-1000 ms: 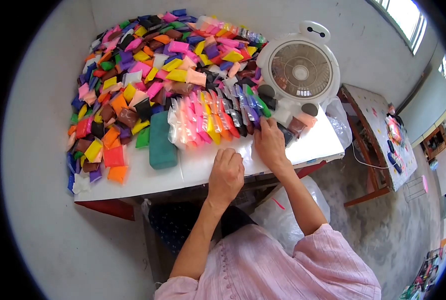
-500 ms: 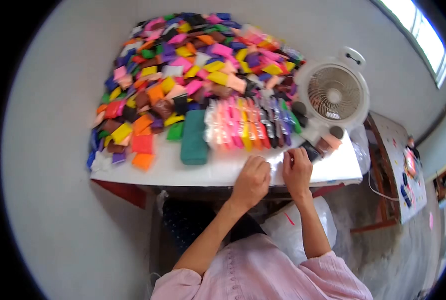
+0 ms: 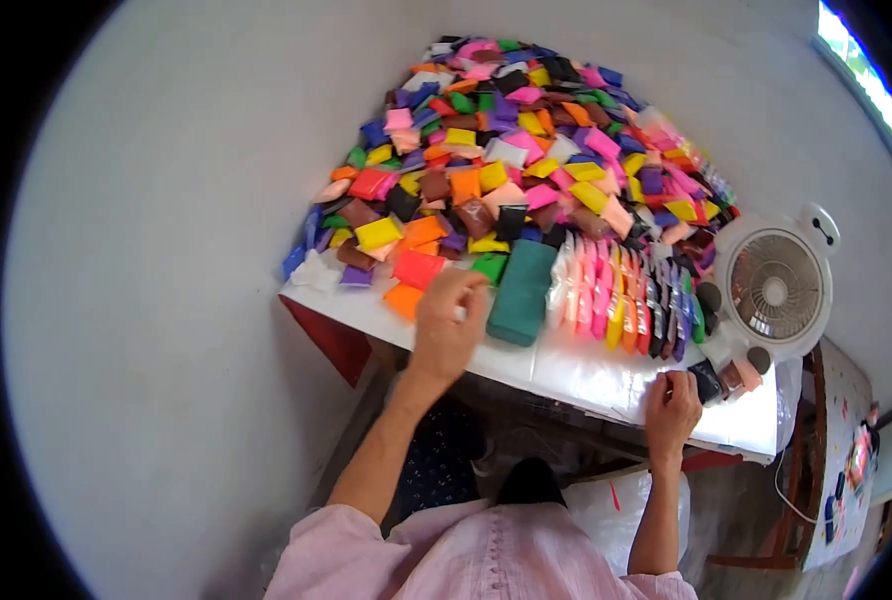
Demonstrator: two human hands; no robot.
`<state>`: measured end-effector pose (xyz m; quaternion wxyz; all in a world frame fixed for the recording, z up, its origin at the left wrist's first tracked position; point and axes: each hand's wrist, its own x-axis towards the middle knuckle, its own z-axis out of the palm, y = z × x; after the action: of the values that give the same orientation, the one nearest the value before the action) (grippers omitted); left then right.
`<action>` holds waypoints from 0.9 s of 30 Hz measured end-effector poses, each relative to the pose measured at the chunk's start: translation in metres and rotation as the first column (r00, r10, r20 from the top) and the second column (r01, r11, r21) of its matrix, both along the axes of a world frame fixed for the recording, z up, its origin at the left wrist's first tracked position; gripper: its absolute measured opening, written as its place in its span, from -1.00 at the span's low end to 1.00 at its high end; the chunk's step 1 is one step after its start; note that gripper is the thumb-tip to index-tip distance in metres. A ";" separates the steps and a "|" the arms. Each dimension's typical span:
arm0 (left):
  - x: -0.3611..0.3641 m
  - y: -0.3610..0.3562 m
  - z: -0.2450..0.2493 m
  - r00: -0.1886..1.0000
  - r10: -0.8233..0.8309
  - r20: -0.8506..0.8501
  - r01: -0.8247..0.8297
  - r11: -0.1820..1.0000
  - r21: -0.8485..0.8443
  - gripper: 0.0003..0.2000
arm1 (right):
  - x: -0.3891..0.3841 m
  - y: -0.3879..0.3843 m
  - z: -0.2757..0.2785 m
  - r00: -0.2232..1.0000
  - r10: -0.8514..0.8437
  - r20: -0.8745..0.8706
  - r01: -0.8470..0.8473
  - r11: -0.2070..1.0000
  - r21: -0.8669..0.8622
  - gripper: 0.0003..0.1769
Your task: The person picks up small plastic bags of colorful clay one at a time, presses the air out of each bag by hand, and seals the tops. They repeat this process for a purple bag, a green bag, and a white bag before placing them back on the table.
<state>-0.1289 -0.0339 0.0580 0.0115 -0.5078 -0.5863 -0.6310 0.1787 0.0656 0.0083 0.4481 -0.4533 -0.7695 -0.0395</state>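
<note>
My left hand reaches out over the white table, fingers apart and holding nothing. It hovers between an orange packet and a long teal block, at the near edge of a big pile of coloured packets. My right hand lies flat near the table's front edge, fingertips beside a black packet. A row of clear-bagged packets stands on edge between the teal block and the fan.
A small white desk fan stands at the table's right end. Bare white wall lies behind and to the left. A white plastic bag sits under the table, and a low side table stands further right.
My left hand has left the front edge and moved left and forward to the pile's edge. My right hand has stayed by the black packet. The view has swung left.
</note>
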 end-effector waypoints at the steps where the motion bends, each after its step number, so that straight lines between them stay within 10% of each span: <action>1: -0.021 -0.007 -0.006 0.982 0.171 -0.076 -0.172 0.985 -0.007 -0.89 | 0.001 0.002 -0.003 1.000 -0.004 0.003 0.004 1.000 -0.006 -0.94; 7: -0.094 -0.046 -0.024 0.627 0.705 -0.333 -0.768 0.631 -0.111 -0.79 | -0.003 0.000 -0.002 0.998 -0.056 0.026 0.056 0.998 -0.011 -0.90; 20: -0.137 0.006 0.001 0.836 0.485 -0.256 -0.513 0.857 -0.049 -0.82 | 0.000 0.002 -0.005 0.999 -0.044 0.018 0.044 0.999 -0.007 -0.88; 27: -0.171 0.043 0.016 0.754 0.455 -0.473 -0.503 0.864 0.028 -0.86 | -0.003 -0.002 -0.003 0.998 -0.066 -0.007 0.065 0.996 -0.059 -0.89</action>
<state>-0.2998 0.0087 0.0738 0.2869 -0.4763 -0.7076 -0.4360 0.1753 0.0640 0.0056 0.4365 -0.4914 -0.7530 -0.0295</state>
